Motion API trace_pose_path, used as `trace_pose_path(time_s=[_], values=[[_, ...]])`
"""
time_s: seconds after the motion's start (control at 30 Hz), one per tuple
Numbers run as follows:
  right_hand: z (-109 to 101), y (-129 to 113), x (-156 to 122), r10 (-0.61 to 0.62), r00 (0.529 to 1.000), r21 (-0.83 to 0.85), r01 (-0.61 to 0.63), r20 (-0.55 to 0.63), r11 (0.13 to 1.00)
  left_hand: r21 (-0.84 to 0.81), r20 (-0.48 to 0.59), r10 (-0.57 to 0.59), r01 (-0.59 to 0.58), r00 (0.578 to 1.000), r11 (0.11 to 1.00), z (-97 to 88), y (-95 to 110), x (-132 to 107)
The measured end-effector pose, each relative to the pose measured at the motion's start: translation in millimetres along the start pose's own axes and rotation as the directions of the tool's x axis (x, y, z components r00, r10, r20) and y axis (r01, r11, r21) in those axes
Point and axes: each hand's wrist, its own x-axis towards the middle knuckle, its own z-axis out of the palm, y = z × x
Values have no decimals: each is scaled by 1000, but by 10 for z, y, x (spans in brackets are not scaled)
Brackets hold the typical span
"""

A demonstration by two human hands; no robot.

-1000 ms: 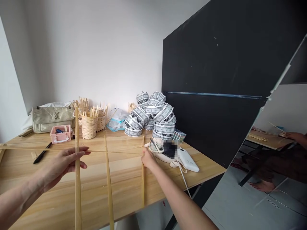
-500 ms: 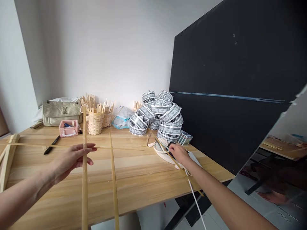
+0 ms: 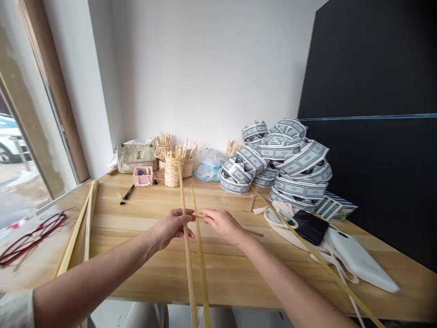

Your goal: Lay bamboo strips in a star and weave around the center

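My left hand (image 3: 172, 228) is closed around a long pale bamboo strip (image 3: 187, 262), which runs from the table's front edge towards the back. A second bamboo strip (image 3: 201, 269) lies alongside it on the right. Just beside my left fingertips, my right hand (image 3: 221, 223) pinches a short visible length of thin bamboo strip (image 3: 199, 216). That thin piece crosses the long strips and reaches the left fingers. Its far ends are hard to make out.
At the back stand woven baskets (image 3: 171, 171), a pink crate (image 3: 142, 176), a bag (image 3: 136, 157) and a pile of patterned ribbon rolls (image 3: 285, 148). On the right lie a phone (image 3: 311, 227), glasses (image 3: 282, 218) and a white flat object (image 3: 360, 259). Red-framed glasses (image 3: 37, 234) lie left.
My right hand has come from the phone and glasses on the right to beside my left hand, and now pinches the thin strip. The view has turned left.
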Motion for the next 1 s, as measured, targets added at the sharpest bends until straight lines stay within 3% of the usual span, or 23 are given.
trace_pose_path(time_s=[0.1, 0.17, 0.27, 0.4, 0.5, 0.6, 0.77, 1.0], values=[[68, 115, 21, 59, 997, 51, -57, -46, 997, 3, -13, 14, -14, 1000, 1000, -160, 14, -60], [65, 219, -3, 132, 988, 46, -128, -81, 991, -4, -117, 74, -75, 990, 997, -312, 79, -116], [4, 386, -85, 221, 974, 43, -218, -58, 975, -24, -329, 132, -148, 935, 989, -651, 271, -194], [-107, 528, -213, 367, 930, 80, -364, -25, 928, -96, -498, 74, -140, 864, 986, -1227, 513, -222], [-145, 556, -272, 442, 896, 148, -433, -38, 889, -180, -563, -14, -106, 827, 978, -1538, 510, -197], [-118, 566, -292, 460, 887, 213, -444, -31, 871, -213, -635, -69, -89, 769, 973, -1660, 366, -143], [-54, 591, -290, 451, 892, 274, -424, -37, 863, -214, -712, -60, -135, 700, 967, -1720, 157, 66], [-57, 423, -273, 455, 884, 299, -408, -108, 863, -211, -796, -10, -261, 606, 942, -1868, 258, 412]])
